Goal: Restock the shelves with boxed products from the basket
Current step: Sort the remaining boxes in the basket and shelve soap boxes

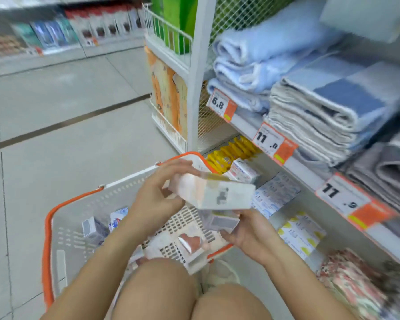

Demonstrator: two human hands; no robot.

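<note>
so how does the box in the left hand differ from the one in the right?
The left hand grips the larger white box, raised and tilted. The right hand holds a smaller box, lower and partly hidden beneath the larger one. Both are pale cartons, held above the basket.

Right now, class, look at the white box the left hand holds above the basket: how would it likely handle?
The white box probably stays stiff: its edges look straight in the left hand. It seems light, since fingertips alone appear to carry it. Its flat faces make rolling unlikely, though the glossy surface could slip. The right hand holds a smaller box below.
</note>
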